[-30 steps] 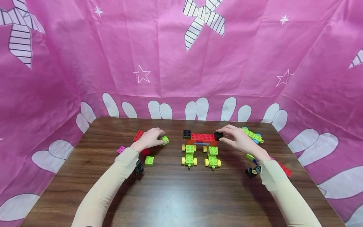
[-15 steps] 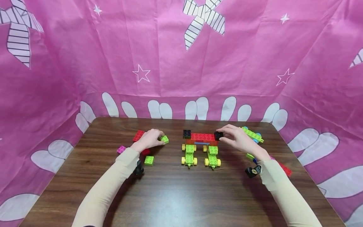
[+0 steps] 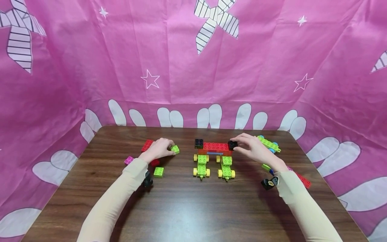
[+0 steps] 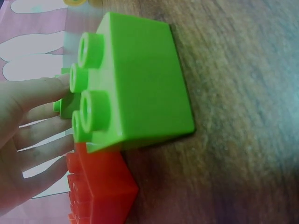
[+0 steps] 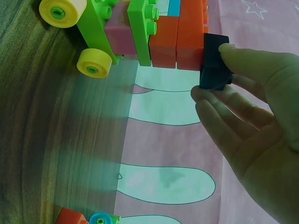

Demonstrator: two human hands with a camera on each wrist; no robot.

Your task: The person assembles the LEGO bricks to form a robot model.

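With thumb and fingertips, my right hand (image 3: 257,151) pinches a black brick (image 5: 216,60) at the right end of the red brick row (image 3: 216,147). That row lies across two lime wheeled cars (image 3: 202,169) with yellow wheels. A second black brick (image 3: 199,143) sits on its left end. To the left, my left hand (image 3: 158,148) has its thumb and fingers around a small lime brick (image 3: 175,149) on the table. Another lime brick (image 4: 149,79) is nearer the wrist, large in the left wrist view, beside a red brick (image 4: 105,186). The left fingertips are partly hidden there.
A magenta brick (image 3: 128,160) and a red brick (image 3: 147,145) lie around the left hand. Behind the right hand stands a lime car base (image 3: 269,144) with blue wheels. A red brick (image 3: 303,180) lies by the right sleeve. A pink curtain (image 3: 181,67) surrounds the table.
My left fingers have come down slightly around the small lime brick. The right hand stays on the black brick, and the other bricks have not moved.
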